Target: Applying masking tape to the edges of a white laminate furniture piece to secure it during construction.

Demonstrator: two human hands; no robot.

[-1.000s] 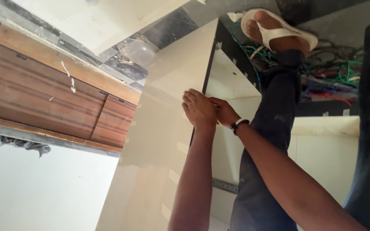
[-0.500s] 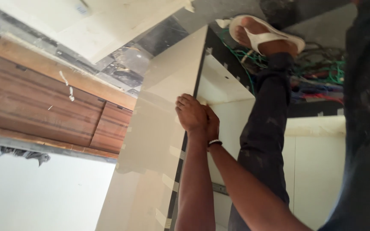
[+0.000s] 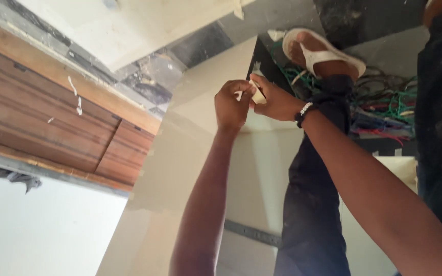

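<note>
Head view, looking steeply up along a tall cream cabinet panel (image 3: 180, 168). Both hands meet at the panel's upper front edge. The left hand (image 3: 232, 105) is curled closed, fingertips pinched on the end of a thin whitish strip (image 3: 255, 91) that lies against the panel's edge; whether this strip is tape, edge banding or a scrap of film cannot be told. The right hand (image 3: 277, 101) sits just beside the left, touching it, thumb and fingers closed on the same strip. A beaded bracelet (image 3: 304, 113) circles the right wrist, below the hand. Both forearms rise from the lower frame toward the panel's edge, the left nearly vertical, the right slanting in from the lower right.

Right of the panel, a second person's dark trouser leg (image 3: 313, 204) stands close behind the hands, and the foot in a white sandal (image 3: 323, 53) is planted higher, near the panel's top corner. Beyond the sandal, a tangle of green, red and dark cables (image 3: 389, 110) lies well to the panel's right. Below the cables runs a pale cabinet face (image 3: 254, 179) with a dark metal rail (image 3: 251, 233) across it. Left of the panel, a brown wood-grain cabinet (image 3: 47, 117) with pale smears stands apart from it, and above both stretches a grey marbled surface (image 3: 149, 76).
</note>
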